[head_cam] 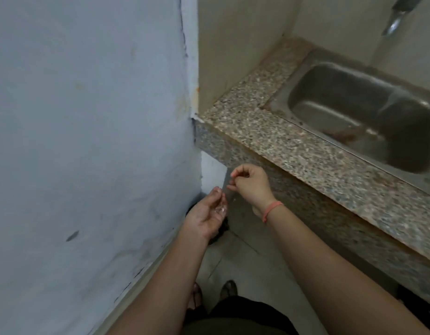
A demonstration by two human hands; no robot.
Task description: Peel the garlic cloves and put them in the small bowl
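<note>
Pale papery bits, garlic skin I'd guess, lie in the cupped, palm-up left hand, low beside the worktop. They're too small to call a long axis. Right hand is just above, fingertips pinched, on what I can't tell. Looks like peel cleanup, dumping next. No bowl in sight.

I see a pale blue wall on the left, a speckled granite counter with a steel sink, and a tiled floor.
</note>
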